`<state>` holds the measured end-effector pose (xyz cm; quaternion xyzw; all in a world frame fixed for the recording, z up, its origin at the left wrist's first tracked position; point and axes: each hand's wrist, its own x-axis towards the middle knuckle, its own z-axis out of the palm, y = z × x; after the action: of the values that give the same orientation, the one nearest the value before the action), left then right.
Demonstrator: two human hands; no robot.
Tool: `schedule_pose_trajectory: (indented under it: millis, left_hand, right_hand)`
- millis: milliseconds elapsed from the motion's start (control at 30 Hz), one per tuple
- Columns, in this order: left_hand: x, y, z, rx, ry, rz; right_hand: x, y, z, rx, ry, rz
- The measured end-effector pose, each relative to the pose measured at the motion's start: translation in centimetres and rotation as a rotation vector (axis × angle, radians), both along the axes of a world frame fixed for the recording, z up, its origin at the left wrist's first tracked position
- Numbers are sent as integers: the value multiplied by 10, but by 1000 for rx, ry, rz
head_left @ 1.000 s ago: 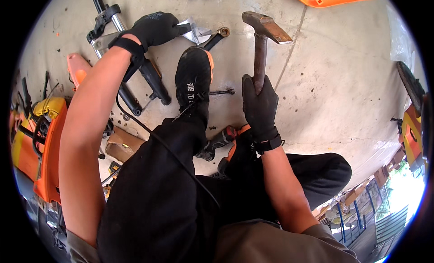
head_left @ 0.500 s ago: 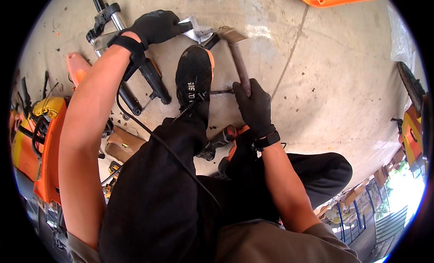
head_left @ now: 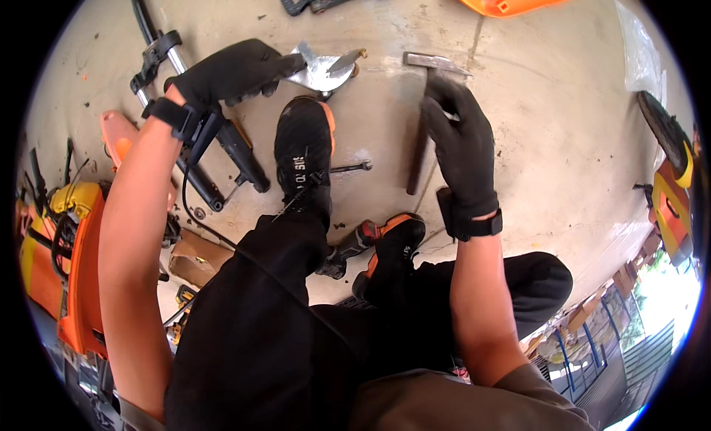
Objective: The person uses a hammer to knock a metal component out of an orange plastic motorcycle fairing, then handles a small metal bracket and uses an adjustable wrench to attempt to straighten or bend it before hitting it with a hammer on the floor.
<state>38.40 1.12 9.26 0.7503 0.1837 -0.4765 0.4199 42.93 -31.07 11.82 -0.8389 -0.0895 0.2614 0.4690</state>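
Note:
In black work gloves, my left hand [head_left: 241,68] pinches the edge of a shiny, bent silver metal piece [head_left: 324,74] with an upright fin, just past the toe of my black shoe [head_left: 302,138]. A narrow grey part with a brownish tip lies across that piece; its kind is unclear. To the right, a hammer [head_left: 416,168] with a brown handle appears to lie on the concrete floor, its head pointing away from me. My right hand [head_left: 463,138] hovers over the handle, thumb and fingers apart. Beside my shoe rests a wrench [head_left: 352,167], one end hidden.
A bicycle-style fork [head_left: 241,153] lies to the left, near orange and yellow machine bodies [head_left: 80,261]. Far ahead are a black pedal-like part [head_left: 307,0] and an orange panel [head_left: 529,0]. A red-black power tool [head_left: 348,249] sits between my feet. A black cable crosses my leg.
The hammer has moved right, away from the metal piece, and my right hand has loosened from its handle. My left hand has shifted slightly left and down, still on the metal piece.

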Motion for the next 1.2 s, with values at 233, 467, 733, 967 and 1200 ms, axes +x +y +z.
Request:
schedule_pose_trajectory:
  millis: [233, 467, 733, 967, 1200]
  left_hand:
    - [-8, -14, 8, -277, 16, 65]
    - [-8, -20, 15, -384, 130, 149]
    - [-4, -28, 16, -278, 21, 141]
    - [2, -32, 25, -288, -4, 255]
    - [-1, -30, 19, -451, 87, 242]
  right_hand:
    - [26, 43, 14, 241, 192, 299]
    - [26, 42, 8, 190, 251, 102]
    - [19, 38, -37, 692, 555, -239]
    - [34, 39, -64, 275, -76, 103]
    - [60, 39, -18, 661, 540, -111]
